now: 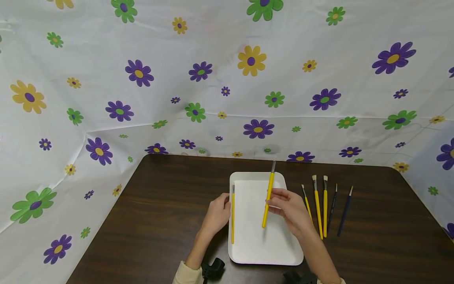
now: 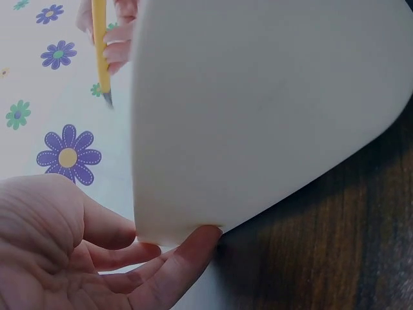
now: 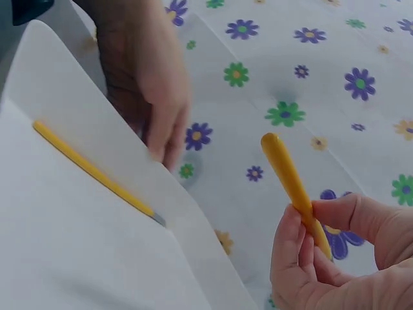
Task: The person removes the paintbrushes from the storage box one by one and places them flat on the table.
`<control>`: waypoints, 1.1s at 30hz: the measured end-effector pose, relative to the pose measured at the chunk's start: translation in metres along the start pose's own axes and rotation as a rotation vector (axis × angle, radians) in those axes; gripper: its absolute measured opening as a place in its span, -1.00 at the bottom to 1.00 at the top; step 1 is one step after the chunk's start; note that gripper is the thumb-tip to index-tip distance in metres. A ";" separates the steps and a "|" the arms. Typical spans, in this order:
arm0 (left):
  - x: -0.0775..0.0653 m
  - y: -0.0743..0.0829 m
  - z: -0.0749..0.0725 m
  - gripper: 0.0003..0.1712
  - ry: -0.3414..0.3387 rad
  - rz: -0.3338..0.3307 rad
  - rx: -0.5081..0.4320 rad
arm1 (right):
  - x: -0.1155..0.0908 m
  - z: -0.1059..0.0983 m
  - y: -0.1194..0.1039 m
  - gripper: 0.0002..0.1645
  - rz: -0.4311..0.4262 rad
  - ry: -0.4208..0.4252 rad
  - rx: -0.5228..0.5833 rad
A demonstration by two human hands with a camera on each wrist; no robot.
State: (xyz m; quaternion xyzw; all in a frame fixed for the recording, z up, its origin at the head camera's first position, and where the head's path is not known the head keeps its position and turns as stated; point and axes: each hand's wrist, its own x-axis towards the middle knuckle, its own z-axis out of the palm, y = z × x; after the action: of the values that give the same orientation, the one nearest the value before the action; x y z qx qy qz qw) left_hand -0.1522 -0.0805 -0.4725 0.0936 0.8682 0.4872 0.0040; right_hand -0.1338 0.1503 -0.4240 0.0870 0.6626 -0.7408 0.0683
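Note:
A yellow-handled paintbrush point(image 1: 268, 197) is pinched upright between the thumb and fingers of my right hand point(image 1: 291, 208), bristles up, above the white tray point(image 1: 262, 244). In the right wrist view, the rounded handle end of this paintbrush point(image 3: 284, 165) sticks out past the fingertips. My left hand point(image 1: 217, 213) holds the tray's left edge, its fingertips point(image 2: 203, 239) against the outer wall in the left wrist view. Inside the tray, along its left wall, lies a thinner yellow paintbrush point(image 1: 233, 221), bristles pointing to the far side.
Right of the tray several paintbrushes lie in a row on the dark wooden table point(image 1: 170, 197): yellow-handled ones point(image 1: 325, 209), a thin black one point(image 1: 332, 207) and a dark blue one point(image 1: 345, 213). A flowered white sheet point(image 1: 213, 86) hangs behind the table.

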 end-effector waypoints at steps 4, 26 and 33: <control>0.001 -0.001 0.000 -0.67 0.007 0.010 0.023 | 0.000 -0.010 -0.004 -0.48 -0.015 -0.013 0.028; -0.001 -0.002 0.000 -0.64 -0.025 0.005 -0.039 | 0.002 -0.045 -0.009 -0.71 -0.064 -0.041 0.131; -0.001 -0.002 0.000 -0.62 -0.031 -0.018 -0.059 | 0.003 -0.062 -0.012 -0.74 -0.057 -0.017 0.155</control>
State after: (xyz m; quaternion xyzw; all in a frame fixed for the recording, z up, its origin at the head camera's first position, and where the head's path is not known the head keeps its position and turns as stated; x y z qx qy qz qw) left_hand -0.1513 -0.0819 -0.4737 0.0932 0.8540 0.5112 0.0244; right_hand -0.1367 0.2131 -0.4193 0.0668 0.6047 -0.7923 0.0456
